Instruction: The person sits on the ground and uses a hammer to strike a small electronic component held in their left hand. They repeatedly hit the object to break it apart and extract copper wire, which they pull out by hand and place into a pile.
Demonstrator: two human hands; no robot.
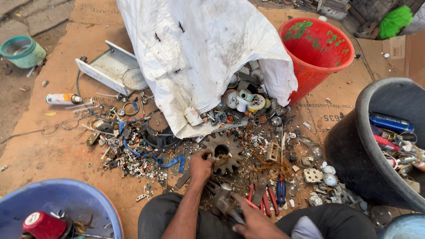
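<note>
My left hand [201, 167] reaches forward and grips the near edge of a rusty toothed gear wheel [230, 150] lying in a heap of scrap on the cardboard. My right hand [254, 223] stays close to my lap, closed around the handle of a grey hammer [223, 198] whose head points toward the gear. Red-handled pliers [264, 200] and a blue-handled tool [281, 190] lie just right of the hammer.
A dirty white sack [199, 53] spills plastic and metal parts [245, 102]. A red bucket [316, 51] stands behind it, a black tub [354, 146] with cans to the right, a blue basin [71, 199] at near left. A spray can [62, 98] and a metal tray [106, 66] lie left.
</note>
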